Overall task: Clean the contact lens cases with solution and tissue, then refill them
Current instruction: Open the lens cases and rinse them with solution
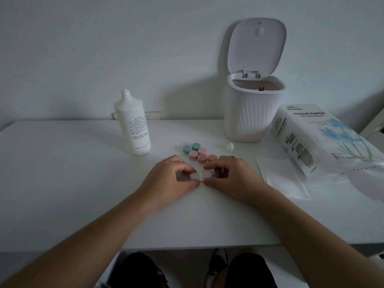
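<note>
Progress looks early or mid-way, as I judge it: the tall white plastic solution bottle (133, 123) stands uncapped with its small white cap (229, 147) lying apart on the white surface (62, 183), a flat white tissue sheet (282, 179) waits to the right, and six round coloured lids (198, 154) are off. Whether wiping or refilling has been done cannot be told. Each grip is curled and clamped: the left hand (172, 179) and right hand (230, 175) pinch opposite ends of the translucent white twin-cup lens case (200, 175), low over the surface just before the lids.
</note>
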Demonstrator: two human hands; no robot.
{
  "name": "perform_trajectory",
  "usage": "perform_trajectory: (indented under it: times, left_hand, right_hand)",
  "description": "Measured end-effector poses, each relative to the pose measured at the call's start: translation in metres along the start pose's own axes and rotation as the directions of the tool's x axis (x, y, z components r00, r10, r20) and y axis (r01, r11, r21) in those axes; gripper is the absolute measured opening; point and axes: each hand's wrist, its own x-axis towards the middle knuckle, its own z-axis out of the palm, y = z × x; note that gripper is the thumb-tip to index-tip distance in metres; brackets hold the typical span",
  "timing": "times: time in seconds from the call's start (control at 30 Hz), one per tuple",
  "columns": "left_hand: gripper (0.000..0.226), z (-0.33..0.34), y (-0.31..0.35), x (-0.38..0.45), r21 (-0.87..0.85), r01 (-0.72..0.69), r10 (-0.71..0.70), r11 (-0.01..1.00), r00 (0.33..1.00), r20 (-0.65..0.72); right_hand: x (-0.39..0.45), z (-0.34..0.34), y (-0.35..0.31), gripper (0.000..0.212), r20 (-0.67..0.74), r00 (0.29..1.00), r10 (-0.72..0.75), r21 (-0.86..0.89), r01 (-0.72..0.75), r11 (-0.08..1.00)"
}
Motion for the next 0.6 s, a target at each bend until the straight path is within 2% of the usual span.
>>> perform_trajectory:
  times: [0.1, 0.27, 0.37, 0.47, 0.6]
  left_hand:
    - [0.021, 0.001, -0.001, 0.000, -0.006, 0.008, -0.008, 1.000, 1.000, -0.004]
    - [0.017, -0.001, 0.000, 0.000, -0.040, 0.024, -0.024, 0.999, 1.000, 0.008]
    - [0.017, -0.003, 0.001, -0.001, -0.058, 0.030, -0.029, 0.998, 0.999, 0.019]
    - [0.013, -0.003, 0.002, -0.002, -0.076, 0.038, -0.037, 0.996, 0.999, 0.021]
    - [0.012, -0.005, 0.004, -0.002, -0.101, 0.041, -0.039, 0.994, 0.999, 0.021]
  right_hand:
    - [-0.002, -0.002, -0.002, 0.032, -0.005, 1.000, 0.016, 0.031, -0.016, 0.999]
    - [-0.009, -0.020, 0.000, 0.022, -0.046, 0.999, 0.018, 0.053, -0.016, 0.998]
    - [-0.016, -0.040, 0.010, 0.015, -0.140, 0.989, 0.044, -0.025, -0.048, 0.999]
    - [-0.025, -0.058, 0.022, 0.020, -0.247, 0.966, 0.083, -0.192, -0.133, 0.972]
    - [-0.036, -0.068, 0.036, 0.028, -0.258, 0.946, 0.194, -0.385, -0.285, 0.877]
